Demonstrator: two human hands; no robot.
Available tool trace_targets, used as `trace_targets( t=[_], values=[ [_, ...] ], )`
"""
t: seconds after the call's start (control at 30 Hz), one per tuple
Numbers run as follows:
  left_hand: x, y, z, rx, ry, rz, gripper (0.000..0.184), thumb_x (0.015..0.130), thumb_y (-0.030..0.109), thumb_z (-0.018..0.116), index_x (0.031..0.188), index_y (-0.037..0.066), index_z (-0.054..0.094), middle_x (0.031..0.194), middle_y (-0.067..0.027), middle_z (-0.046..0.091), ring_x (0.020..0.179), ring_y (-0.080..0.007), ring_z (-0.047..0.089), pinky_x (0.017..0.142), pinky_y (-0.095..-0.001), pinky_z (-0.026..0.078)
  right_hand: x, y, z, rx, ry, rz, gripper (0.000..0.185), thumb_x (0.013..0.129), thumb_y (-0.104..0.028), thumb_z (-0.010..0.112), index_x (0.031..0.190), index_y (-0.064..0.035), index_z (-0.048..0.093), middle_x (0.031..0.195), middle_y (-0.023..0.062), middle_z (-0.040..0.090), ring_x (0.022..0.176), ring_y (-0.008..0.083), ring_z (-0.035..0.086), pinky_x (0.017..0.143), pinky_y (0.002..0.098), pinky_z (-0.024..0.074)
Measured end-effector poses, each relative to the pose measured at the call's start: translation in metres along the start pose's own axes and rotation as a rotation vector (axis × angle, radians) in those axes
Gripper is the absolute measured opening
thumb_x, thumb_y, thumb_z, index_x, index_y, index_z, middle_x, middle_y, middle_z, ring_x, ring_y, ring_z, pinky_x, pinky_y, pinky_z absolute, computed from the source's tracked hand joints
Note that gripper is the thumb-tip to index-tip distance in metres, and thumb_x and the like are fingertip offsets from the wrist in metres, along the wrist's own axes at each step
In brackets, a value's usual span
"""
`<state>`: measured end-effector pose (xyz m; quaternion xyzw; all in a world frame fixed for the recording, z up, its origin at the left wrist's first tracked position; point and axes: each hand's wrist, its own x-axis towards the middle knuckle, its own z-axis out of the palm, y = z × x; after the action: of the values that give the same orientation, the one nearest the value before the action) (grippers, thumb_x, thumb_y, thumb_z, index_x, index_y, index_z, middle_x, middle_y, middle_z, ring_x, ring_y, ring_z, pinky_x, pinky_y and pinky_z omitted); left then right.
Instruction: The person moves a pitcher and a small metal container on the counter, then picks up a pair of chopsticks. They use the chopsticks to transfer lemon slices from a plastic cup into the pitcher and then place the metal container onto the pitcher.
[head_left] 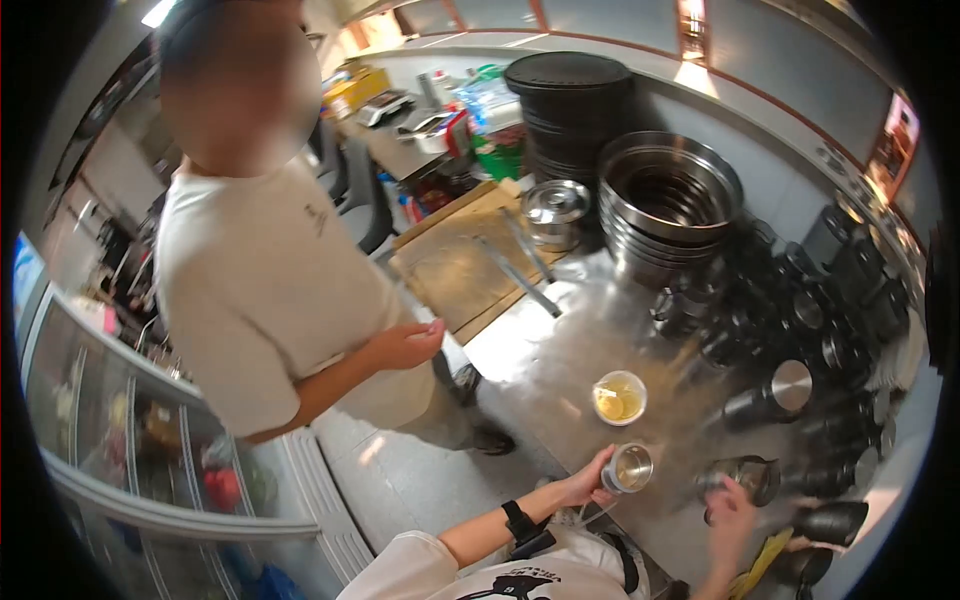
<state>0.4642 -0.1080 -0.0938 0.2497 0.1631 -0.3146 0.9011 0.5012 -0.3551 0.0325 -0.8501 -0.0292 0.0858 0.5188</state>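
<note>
My left hand [590,482] is closed around a small metal cup [628,468], tilted so its open mouth faces up toward me. Beyond it, a white-rimmed cup with yellow lemon slices [620,398] stands on the steel table [590,345]. My right hand [735,515], smeared by motion, is at the near side of a dark, see-through-looking jug [748,480]. Whether those fingers grip the jug or only pass in front of it is unclear.
Many dark cups and jugs [790,390] crowd the table's right side. Stacked steel bowls [670,185], a lidded pot [556,212] and black tubs [570,110] stand at the back. Another person [290,290] stands left beside a wooden board [460,265]. A glass-door cabinet [170,440] is lower left.
</note>
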Motion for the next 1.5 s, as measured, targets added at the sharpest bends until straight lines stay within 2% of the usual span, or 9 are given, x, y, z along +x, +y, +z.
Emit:
trace_targets(
  t=[0.17, 0.23, 0.4, 0.5, 0.6, 0.67, 1.1, 1.3, 1.5],
  values=[
    [-0.028, -0.006, -0.004, 0.038, 0.107, 0.079, 0.072, 0.080, 0.071, 0.012, 0.086, 0.012, 0.052, 0.054, 0.0058, 0.031, 0.042, -0.0059, 0.020, 0.038, -0.0194, 0.018, 0.012, 0.078, -0.112, -0.234, 0.194, 0.022, 0.025, 0.089, -0.023, 0.047, 0.085, -0.0006, 0.058, 0.055, 0.0006, 0.043, 0.044, 0.0066, 0.040, 0.041, 0.0216, 0.0306],
    [-0.039, -0.008, -0.004, 0.017, 0.105, 0.138, 0.069, 0.081, 0.069, 0.012, 0.098, 0.014, 0.051, 0.060, 0.0033, 0.039, 0.042, -0.0058, 0.020, 0.038, -0.0192, 0.018, 0.005, 0.063, -0.121, -0.701, 0.077, 0.141, 0.036, 0.088, -0.028, 0.048, 0.106, 0.0024, 0.055, 0.096, 0.0245, 0.058, 0.087, 0.0363, 0.055, 0.077, 0.0396, 0.0426],
    [-0.068, -0.015, 0.004, 0.010, 0.142, 0.236, 0.059, 0.086, 0.060, 0.013, 0.135, 0.027, 0.022, 0.120, -0.0110, 0.049, 0.042, -0.0054, 0.022, 0.036, -0.0176, 0.019, 0.008, 0.067, -0.116, -0.652, 0.133, 0.118, 0.034, 0.086, -0.034, 0.047, 0.100, -0.0058, 0.060, 0.092, 0.0233, 0.059, 0.084, 0.0387, 0.054, 0.074, 0.0427, 0.0420],
    [-0.077, -0.014, 0.007, -0.051, 0.034, 0.333, 0.060, 0.087, 0.059, 0.014, 0.136, 0.025, 0.022, 0.117, -0.0135, 0.051, 0.041, -0.0051, 0.023, 0.036, -0.0171, 0.021, 0.009, 0.075, -0.118, -0.665, 0.188, 0.117, 0.034, 0.086, -0.036, 0.046, 0.099, -0.0074, 0.061, 0.088, 0.0220, 0.060, 0.084, 0.0392, 0.054, 0.073, 0.0453, 0.0420],
    [-0.098, -0.008, 0.020, 0.052, 0.099, 0.370, 0.061, 0.087, 0.059, 0.014, 0.136, 0.022, 0.021, 0.114, -0.0159, 0.053, 0.040, -0.0050, 0.022, 0.035, -0.0170, 0.021, 0.012, 0.107, -0.115, -0.854, 0.243, 0.127, 0.031, 0.088, -0.033, 0.045, 0.092, -0.0067, 0.062, 0.073, 0.0161, 0.059, 0.070, 0.0314, 0.057, 0.064, 0.0408, 0.0446],
    [-0.113, -0.009, 0.015, 0.150, 0.212, 0.377, 0.064, 0.087, 0.060, 0.015, 0.136, 0.019, 0.021, 0.111, -0.0168, 0.055, 0.039, -0.0051, 0.022, 0.036, -0.0175, 0.020, 0.028, 0.175, -0.123, -0.221, 0.267, 0.057, 0.029, 0.090, -0.026, 0.047, 0.075, -0.0019, 0.053, 0.053, 0.0009, 0.041, 0.041, 0.0072, 0.038, 0.037, 0.0226, 0.0272],
    [-0.125, -0.010, -0.001, 0.053, 0.195, 0.332, 0.076, 0.080, 0.071, 0.014, 0.137, 0.021, 0.022, 0.118, -0.0145, 0.051, 0.051, -0.0054, 0.041, 0.041, -0.0168, 0.026, 0.030, 0.160, -0.128, -0.238, 0.283, 0.112, 0.029, 0.089, -0.025, 0.049, 0.070, -0.0026, 0.049, 0.050, -0.0002, 0.040, 0.041, 0.0067, 0.037, 0.039, 0.0231, 0.0257],
    [-0.089, 0.011, 0.017, 0.395, 0.382, 0.454, 0.075, 0.080, 0.064, 0.034, 0.131, 0.008, 0.032, 0.120, -0.0079, 0.049, 0.104, -0.0208, 0.053, 0.072, -0.0371, 0.050, 0.015, 0.075, -0.118, -0.285, 0.181, 0.122, 0.025, 0.086, -0.021, 0.049, 0.083, 0.0030, 0.055, 0.063, 0.0068, 0.052, 0.061, 0.0124, 0.045, 0.057, 0.0284, 0.0383],
    [-0.005, 0.034, 0.135, 1.001, 0.023, 0.627, 0.083, 0.077, 0.053, 0.048, 0.134, -0.001, 0.022, 0.133, -0.0112, 0.032, 0.124, -0.0211, 0.030, 0.102, -0.0329, 0.022, -0.008, 0.095, -0.126, 0.015, 0.232, 0.113, 0.022, 0.084, -0.021, 0.055, 0.086, 0.0003, 0.058, 0.067, 0.0037, 0.056, 0.059, 0.0106, 0.050, 0.057, 0.0250, 0.0412]
  ],
)
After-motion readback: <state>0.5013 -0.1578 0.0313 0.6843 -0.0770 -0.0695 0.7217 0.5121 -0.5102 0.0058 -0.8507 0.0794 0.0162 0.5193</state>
